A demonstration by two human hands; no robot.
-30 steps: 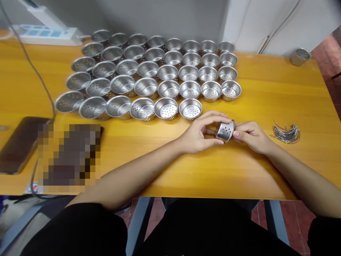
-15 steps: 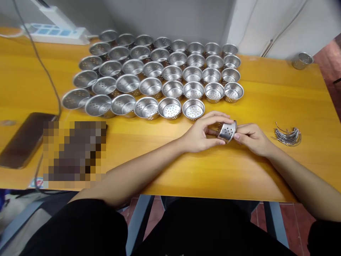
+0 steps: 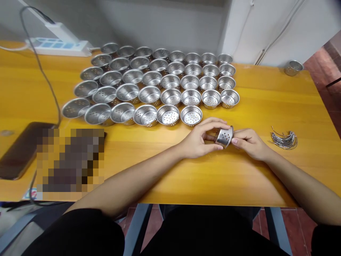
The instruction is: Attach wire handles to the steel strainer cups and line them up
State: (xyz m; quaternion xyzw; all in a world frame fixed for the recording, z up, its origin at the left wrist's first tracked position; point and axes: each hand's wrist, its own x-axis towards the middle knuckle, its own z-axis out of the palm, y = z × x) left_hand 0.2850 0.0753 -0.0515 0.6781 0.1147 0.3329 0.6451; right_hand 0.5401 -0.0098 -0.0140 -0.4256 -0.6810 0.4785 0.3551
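A small perforated metal cup (image 3: 224, 137) is held on its side above the table, its rim facing right. My left hand (image 3: 200, 139) is curled round the cup's base end, fingers above and thumb below. At the rim, my right hand (image 3: 247, 143) is closed, with the thumb at the rim's edge and the fingertips partly hidden behind or inside it. Whether the right fingers also hold a wire piece cannot be made out. To the right of that hand lies a bunch of bent metal wires (image 3: 284, 139).
Rows of similar perforated cups (image 3: 170, 97) stand close together beyond my hands. One lone cup (image 3: 293, 67) is at the far right. A power strip (image 3: 61, 47), a cable (image 3: 45, 71), a dark phone (image 3: 25, 149) and a pixelated dark object (image 3: 71, 160) are at the left.
The view has tilted up a little, so the table sits lower in the picture. Both hands keep their hold on the cup, with barely any shift.
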